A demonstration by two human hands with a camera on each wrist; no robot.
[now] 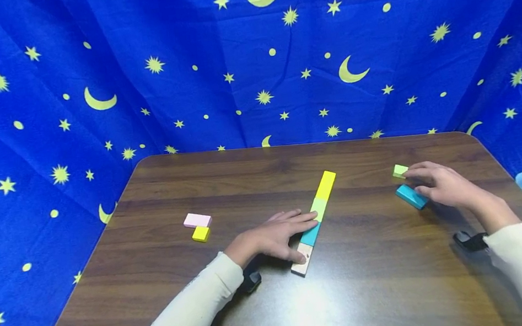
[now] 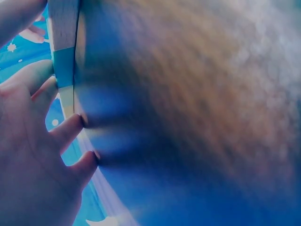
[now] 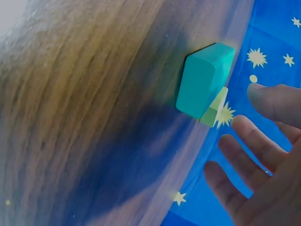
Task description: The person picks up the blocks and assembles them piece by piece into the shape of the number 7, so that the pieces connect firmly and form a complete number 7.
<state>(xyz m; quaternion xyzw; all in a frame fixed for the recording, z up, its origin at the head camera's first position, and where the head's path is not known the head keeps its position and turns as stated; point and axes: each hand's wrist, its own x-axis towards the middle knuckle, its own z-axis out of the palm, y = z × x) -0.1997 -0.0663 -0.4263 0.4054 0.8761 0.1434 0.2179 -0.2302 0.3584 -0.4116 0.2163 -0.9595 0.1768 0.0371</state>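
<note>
Left hand [image 1: 271, 238] flat, fingers straight against block row [image 1: 315, 215]; right hand [image 1: 441, 184] open beside teal block [image 3: 203, 80], clearance confirmed only by right wrist view.

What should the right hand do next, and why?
Probably close on the teal block: the right hand hovers open beside it, holding nothing, while the left hand rests with straight fingers against the row of blocks, whose yellow end is free.
</note>
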